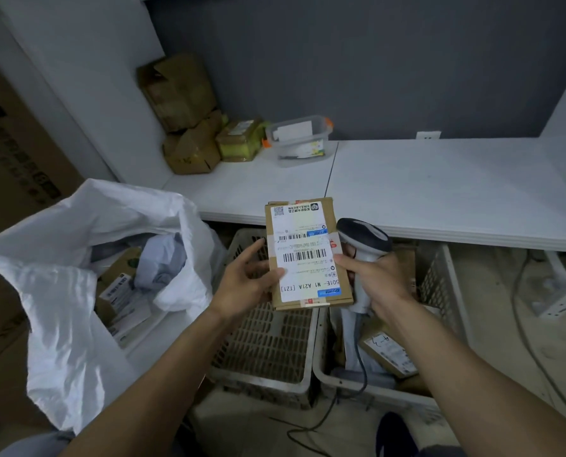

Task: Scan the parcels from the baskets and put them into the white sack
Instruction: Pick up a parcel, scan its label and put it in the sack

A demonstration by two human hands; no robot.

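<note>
Grey wall rises behind a white counter. Under the counter's front edge two plastic baskets stand side by side on a pale floor.

Above the baskets the left hand holds a parcel by its left edge, with the thumb laid on the label and the fingers curled behind. The right hand grips the handle of a scanner. The scanner's dark head stands just beside the parcel's right edge, and one fingertip of that hand touches the same edge. Both forearms reach in from the bottom of the view.

The parcel is a flat, taped brown cardboard box with a white barcoded label facing up. A dark cable drops from the scanner's grey handle over the right basket, which holds another labelled brown box. The left basket is off-white lattice with slotted walls and floor.

Left of the baskets the white sack stands crumpled with its mouth open. Inside it are labelled boxes and a soft grey-blue bag.

At the counter's far left corner, worn cardboard boxes are piled against the wall. A clear plastic tub with orange clips sits beside them.
</note>
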